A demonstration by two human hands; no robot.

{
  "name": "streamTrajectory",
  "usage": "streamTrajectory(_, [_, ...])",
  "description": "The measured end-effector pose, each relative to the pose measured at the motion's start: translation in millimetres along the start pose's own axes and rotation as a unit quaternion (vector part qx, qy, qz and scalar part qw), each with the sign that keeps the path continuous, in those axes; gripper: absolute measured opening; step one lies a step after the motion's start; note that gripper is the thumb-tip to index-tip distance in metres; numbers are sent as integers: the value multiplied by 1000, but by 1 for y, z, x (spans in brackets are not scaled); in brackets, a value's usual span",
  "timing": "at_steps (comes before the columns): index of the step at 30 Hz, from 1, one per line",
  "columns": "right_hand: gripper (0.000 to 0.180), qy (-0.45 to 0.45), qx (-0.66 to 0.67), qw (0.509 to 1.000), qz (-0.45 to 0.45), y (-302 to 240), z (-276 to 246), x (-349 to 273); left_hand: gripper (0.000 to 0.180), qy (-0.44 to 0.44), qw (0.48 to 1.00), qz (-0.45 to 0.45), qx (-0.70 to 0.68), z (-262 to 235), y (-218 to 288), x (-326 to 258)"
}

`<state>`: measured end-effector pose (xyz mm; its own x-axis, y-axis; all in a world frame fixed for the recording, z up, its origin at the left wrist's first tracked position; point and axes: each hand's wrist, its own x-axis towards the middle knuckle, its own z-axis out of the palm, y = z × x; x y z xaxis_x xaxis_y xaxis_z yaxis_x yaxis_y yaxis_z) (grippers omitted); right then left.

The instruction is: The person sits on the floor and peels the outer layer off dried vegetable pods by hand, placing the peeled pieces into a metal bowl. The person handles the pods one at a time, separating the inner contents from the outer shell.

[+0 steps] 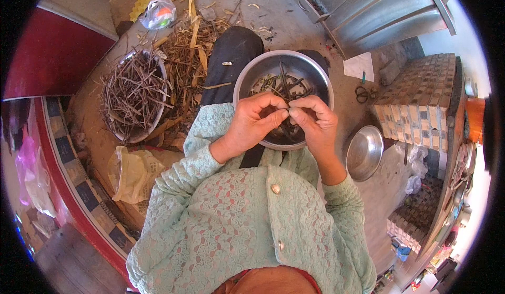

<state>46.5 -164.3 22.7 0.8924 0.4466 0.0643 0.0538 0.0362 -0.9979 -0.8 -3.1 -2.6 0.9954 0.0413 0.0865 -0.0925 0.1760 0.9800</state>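
Both hands (286,120) pinching a pod above the steel bowl's rim (247,73).

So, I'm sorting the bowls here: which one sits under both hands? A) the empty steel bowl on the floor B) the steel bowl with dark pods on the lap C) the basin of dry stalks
B: the left hand and right hand meet over the steel bowl holding dark pods.

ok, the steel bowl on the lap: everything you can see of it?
The steel bowl is round, shiny grey metal with a rolled rim, sitting upright on the person's lap over dark trousers. Inside lie dark, thin pods or stems, some greenish. The left hand and right hand meet above its near half, pinching a small piece, and hide the near rim.
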Motion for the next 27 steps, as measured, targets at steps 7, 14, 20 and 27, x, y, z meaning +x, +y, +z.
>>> streamTrajectory(7, [13,-10,30,998,50,1,1,1,8,46,989,82,114,3,8,1])
streamTrajectory(14, [7,-50,3,999,6,-2,4,0,9,-32,989,-77,-126,1,12,-2])
streamTrajectory(20, [9,-76,114,990,17,0,3,-1,13,-90,942,-153,-286,-6,7,2])
streamTrajectory(27, [17,-69,112,990,47,7,0,1,13,-50,976,-104,-186,0,7,0])
